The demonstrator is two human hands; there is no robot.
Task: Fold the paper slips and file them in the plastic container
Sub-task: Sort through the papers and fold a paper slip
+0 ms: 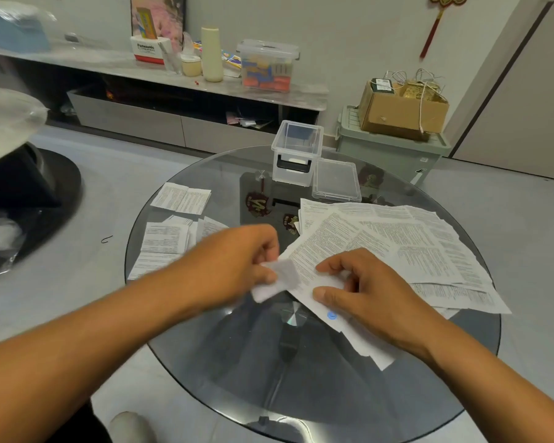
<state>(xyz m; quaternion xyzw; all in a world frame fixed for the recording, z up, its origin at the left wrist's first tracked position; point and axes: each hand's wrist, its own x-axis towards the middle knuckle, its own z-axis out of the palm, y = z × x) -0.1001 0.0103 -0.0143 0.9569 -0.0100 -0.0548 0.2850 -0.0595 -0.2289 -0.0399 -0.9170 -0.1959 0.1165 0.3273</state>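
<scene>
A: Your left hand (253, 260) and right hand (362, 282) both pinch one paper slip (304, 276) mid-frame.

B: Folded slips (167, 241) wait left; the plastic container (296, 155), upper centre on the desk (333, 378), looks unfilled.

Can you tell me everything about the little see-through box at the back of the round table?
The small clear plastic container stands upright near the far edge of the round dark glass table. It is rectangular, open at the top, with a black handle on its near side. Something white shows low inside; what it is I cannot tell. Its flat clear plastic lid lies on the table close at its right. Neither hand touches it.
</scene>
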